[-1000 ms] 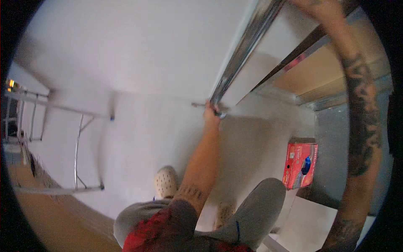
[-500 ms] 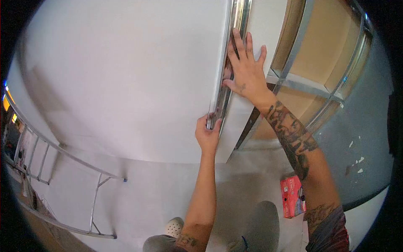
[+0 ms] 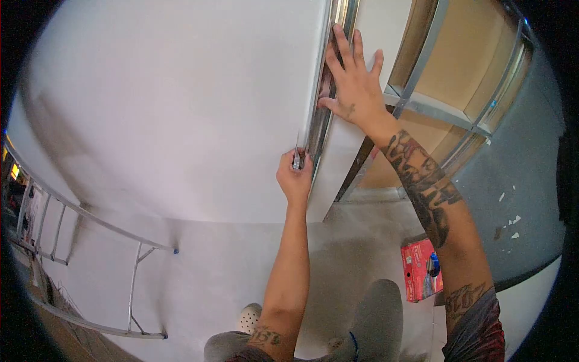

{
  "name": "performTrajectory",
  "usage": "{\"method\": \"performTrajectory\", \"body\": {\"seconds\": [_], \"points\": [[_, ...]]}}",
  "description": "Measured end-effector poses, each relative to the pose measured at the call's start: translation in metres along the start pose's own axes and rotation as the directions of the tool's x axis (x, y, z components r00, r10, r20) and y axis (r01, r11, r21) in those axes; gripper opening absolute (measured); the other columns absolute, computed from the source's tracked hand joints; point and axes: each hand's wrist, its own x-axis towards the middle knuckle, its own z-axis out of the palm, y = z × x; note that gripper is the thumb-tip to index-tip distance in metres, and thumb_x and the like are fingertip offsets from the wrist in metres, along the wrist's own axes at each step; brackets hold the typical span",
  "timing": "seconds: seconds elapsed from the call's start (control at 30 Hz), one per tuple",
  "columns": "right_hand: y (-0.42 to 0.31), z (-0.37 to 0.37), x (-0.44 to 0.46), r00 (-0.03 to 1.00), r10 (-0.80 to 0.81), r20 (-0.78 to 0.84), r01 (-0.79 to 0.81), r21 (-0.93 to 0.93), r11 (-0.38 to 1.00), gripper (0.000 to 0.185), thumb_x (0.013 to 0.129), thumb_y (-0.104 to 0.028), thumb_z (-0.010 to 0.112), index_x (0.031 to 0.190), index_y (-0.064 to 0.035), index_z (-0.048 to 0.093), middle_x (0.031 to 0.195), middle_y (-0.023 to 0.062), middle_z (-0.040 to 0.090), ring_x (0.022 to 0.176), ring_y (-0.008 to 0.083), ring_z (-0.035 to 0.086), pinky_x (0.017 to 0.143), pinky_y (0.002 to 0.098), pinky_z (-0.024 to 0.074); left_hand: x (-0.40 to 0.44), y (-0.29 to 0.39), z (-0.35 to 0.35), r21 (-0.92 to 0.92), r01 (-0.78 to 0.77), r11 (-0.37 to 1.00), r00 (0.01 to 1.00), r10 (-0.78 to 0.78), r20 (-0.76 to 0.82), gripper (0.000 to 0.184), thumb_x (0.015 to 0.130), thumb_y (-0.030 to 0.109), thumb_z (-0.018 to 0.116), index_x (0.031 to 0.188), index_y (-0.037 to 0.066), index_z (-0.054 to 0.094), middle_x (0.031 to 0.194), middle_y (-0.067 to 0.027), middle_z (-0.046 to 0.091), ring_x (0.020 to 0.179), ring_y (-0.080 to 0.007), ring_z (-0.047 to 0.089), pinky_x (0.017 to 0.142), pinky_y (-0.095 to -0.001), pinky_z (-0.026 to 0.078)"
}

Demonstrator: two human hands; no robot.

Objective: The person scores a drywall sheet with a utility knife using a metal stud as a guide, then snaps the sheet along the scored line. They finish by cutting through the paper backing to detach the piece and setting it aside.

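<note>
A shiny metal strip (image 3: 329,77) runs up the edge of a large white panel (image 3: 181,108). My right hand (image 3: 356,90) lies with its fingers spread over the strip, the fingertips pointing up. Lower down, by the strip's lower part, my left hand (image 3: 294,173) is closed with its thumb on the right. Between its fingers is a slim silvery thing (image 3: 296,159) with a thin pointed end rising against the panel. Its exact kind is hard to make out, since the fingers cover part of it.
To the right stands a metal-edged frame (image 3: 443,108) with tan panels, beside a dark grey surface (image 3: 512,181) bearing white flakes. A red box (image 3: 417,271) sits on the floor near my right arm. A metal ladder (image 3: 136,283) occupies the lower left. My light clog (image 3: 249,318) shows below.
My left hand has moved up along the strip, and the slim silvery thing in it now shows more clearly. My right hand has shifted slightly upward, still spread. The view has tilted a little.
</note>
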Motion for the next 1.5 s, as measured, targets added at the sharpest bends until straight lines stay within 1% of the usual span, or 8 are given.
{"method": "performTrajectory", "body": {"seconds": [0.2,0.3,0.73,0.83,1.03,1.13,1.3,1.5], "points": [[-0.004,-0.004,-0.005,1.000,-0.012,-0.010,0.012,0.004,1.000,0.114,0.055,-0.043,0.089,0.148,-0.0075,0.033,0.163,0.0132,0.007,0.148,0.0410,0.013,0.102,0.0756,0.0228,-0.007,-0.010,-0.002,-0.071,-0.048,0.996,0.999,0.047,-0.016,0.018,0.081,0.001,0.072,0.099,0.000,0.068,0.087,-0.0084,0.069,0.078,-0.0132,0.062,0.072,-0.0271,0.050],[-0.003,0.000,-0.006,1.000,-0.018,-0.022,0.018,-0.004,1.000,0.113,0.056,-0.044,0.088,0.148,-0.0079,0.033,0.163,0.0128,0.008,0.148,0.0410,0.013,0.102,0.0758,0.0232,-0.005,-0.011,-0.003,-0.082,-0.018,0.996,1.000,0.019,0.004,0.019,0.079,0.003,0.074,0.096,0.001,0.068,0.089,-0.0125,0.069,0.081,-0.0245,0.067,0.074,-0.0318,0.052],[-0.002,-0.010,0.007,0.971,0.004,0.237,-0.002,-0.006,1.000,0.116,0.064,-0.041,0.085,0.151,0.0023,0.022,0.162,0.0216,-0.006,0.147,0.0473,0.001,0.106,0.0785,0.0121,0.006,-0.013,0.001,-0.030,-0.018,0.999,0.999,0.019,0.031,0.022,0.079,0.008,0.078,0.099,0.002,0.070,0.089,-0.0119,0.069,0.080,-0.0244,0.066,0.075,-0.0320,0.051],[-0.006,0.016,-0.005,0.999,0.003,-0.033,-0.002,0.024,1.000,0.113,0.061,-0.040,0.086,0.152,-0.0081,0.028,0.164,0.0120,0.005,0.148,0.0407,0.012,0.101,0.0798,0.0205,0.005,-0.021,0.001,-0.033,-0.042,0.999,0.999,0.043,0.032,0.024,0.078,0.010,0.079,0.099,0.003,0.070,0.089,-0.0119,0.069,0.081,-0.0257,0.067,0.075,-0.0333,0.051],[-0.039,0.017,-0.033,0.932,0.118,0.341,-0.081,-0.121,0.989,0.131,0.056,-0.050,0.088,0.154,-0.0028,0.017,0.163,0.0160,-0.005,0.149,0.0445,-0.001,0.104,0.0783,0.0166,0.004,-0.013,0.004,0.021,-0.018,1.000,1.000,0.018,0.005,0.024,0.078,0.012,0.080,0.098,0.004,0.070,0.090,-0.0116,0.069,0.081,-0.0271,0.067,0.074,-0.0344,0.051],[-0.039,0.023,-0.035,0.946,0.116,0.302,-0.088,-0.105,0.991,0.132,0.055,-0.050,0.089,0.155,-0.0028,0.016,0.164,0.0153,-0.006,0.149,0.0439,-0.002,0.105,0.0778,0.0142,0.003,-0.007,-0.002,0.059,-0.071,0.996,0.997,0.071,-0.001,0.026,0.077,0.015,0.081,0.098,0.004,0.070,0.092,-0.0121,0.069,0.078,-0.0290,0.066,0.072,-0.0357,0.051],[-0.037,0.029,-0.037,0.967,0.097,0.235,-0.087,-0.052,0.995,0.130,0.054,-0.045,0.089,0.155,-0.0034,0.018,0.164,0.0149,-0.004,0.149,0.0436,-0.003,0.106,0.0771,0.0149,-0.018,0.018,-0.023,0.002,0.249,0.968,0.967,-0.249,0.046,0.035,0.094,0.026,0.065,0.116,0.003,0.051,0.081,-0.0169,0.065,0.075,-0.0255,0.066,0.068,-0.0364,0.050],[-0.041,0.031,-0.038,0.976,0.102,0.194,-0.095,-0.043,0.995,0.126,0.054,-0.043,0.090,0.153,-0.0026,0.023,0.164,0.0145,-0.004,0.149,0.0434,-0.003,0.102,0.0799,0.0167,-0.013,0.043,-0.044,0.182,0.038,0.983,0.965,-0.084,0.248,0.026,0.101,0.020,0.049,0.121,0.005,0.045,0.072,-0.0226,0.063,0.068,-0.0428,0.065,0.061,-0.0456,0.050]]}}
